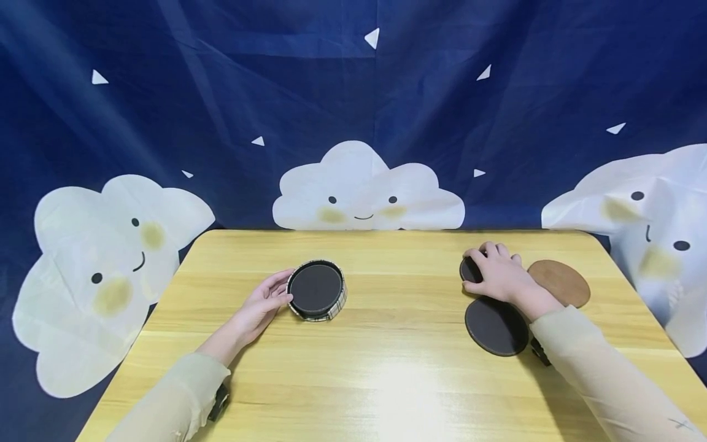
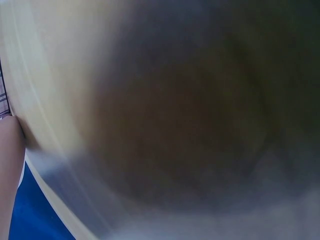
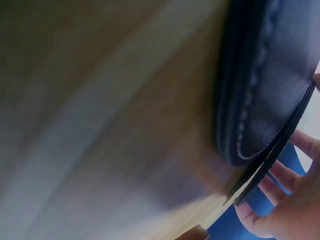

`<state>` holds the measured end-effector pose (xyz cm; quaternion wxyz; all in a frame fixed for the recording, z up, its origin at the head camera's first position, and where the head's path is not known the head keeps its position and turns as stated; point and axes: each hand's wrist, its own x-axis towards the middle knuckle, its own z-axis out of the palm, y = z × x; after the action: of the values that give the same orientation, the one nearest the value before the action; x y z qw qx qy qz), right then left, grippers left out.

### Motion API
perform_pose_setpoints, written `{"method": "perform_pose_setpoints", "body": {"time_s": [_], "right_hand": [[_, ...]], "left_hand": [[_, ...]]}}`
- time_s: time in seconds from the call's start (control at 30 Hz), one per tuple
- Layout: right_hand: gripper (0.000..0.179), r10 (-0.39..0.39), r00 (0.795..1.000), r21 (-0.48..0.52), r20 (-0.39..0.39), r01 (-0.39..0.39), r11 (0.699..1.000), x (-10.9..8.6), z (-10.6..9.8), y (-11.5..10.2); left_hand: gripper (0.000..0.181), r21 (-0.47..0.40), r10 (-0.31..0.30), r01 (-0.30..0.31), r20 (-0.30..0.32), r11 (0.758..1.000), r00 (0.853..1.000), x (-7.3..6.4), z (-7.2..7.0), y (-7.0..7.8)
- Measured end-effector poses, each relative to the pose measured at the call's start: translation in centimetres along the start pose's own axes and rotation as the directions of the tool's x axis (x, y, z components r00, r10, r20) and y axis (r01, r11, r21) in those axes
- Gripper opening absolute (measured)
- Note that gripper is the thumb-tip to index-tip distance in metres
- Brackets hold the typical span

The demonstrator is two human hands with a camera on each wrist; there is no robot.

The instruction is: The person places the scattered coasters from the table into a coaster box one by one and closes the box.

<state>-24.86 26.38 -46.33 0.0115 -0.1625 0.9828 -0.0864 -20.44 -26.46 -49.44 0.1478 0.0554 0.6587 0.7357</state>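
Note:
On the left of the table, my left hand [image 1: 265, 305] grips the side of a round, plaid-sided coaster holder [image 1: 337, 305], thumb at its near rim. A dark round coaster [image 1: 316, 287] lies inside it. Over at the right, my right hand [image 1: 504, 274] holds the edges of another dark coaster [image 1: 469, 270], partly hidden beneath the fingers. In the right wrist view, fingertips touch the rim of that coaster [image 3: 272, 157], and a thick dark stitched coaster [image 3: 280, 85] stands closer to the camera. The left wrist view is mostly blurred, with a plaid sliver of the holder [image 2: 4, 102] at its edge.
Just in front of my right hand lies a dark stitched coaster [image 1: 496, 326]. A brown coaster [image 1: 560, 283] is beside the right wrist. The wooden table [image 1: 386, 344] ends at a blue cloth [image 1: 326, 92] with cloud prints.

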Motion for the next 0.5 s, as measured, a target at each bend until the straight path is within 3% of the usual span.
{"method": "perform_pose_setpoints", "body": {"time_s": [0.23, 0.5], "right_hand": [[0.068, -0.043, 0.998, -0.014, -0.048, 0.042, 0.999, 0.6, -0.9, -1.1], [0.068, -0.136, 0.986, -0.037, -0.094, 0.133, 0.99, 2.1, -1.7, -4.0]], "left_hand": [[0.072, 0.003, -0.005, 0.005, 0.001, 1.0, 1.0, -0.1, 0.0, 0.0], [0.069, -0.002, 0.026, -0.026, 0.004, 1.0, 1.0, -0.3, 0.1, 0.1]]}}
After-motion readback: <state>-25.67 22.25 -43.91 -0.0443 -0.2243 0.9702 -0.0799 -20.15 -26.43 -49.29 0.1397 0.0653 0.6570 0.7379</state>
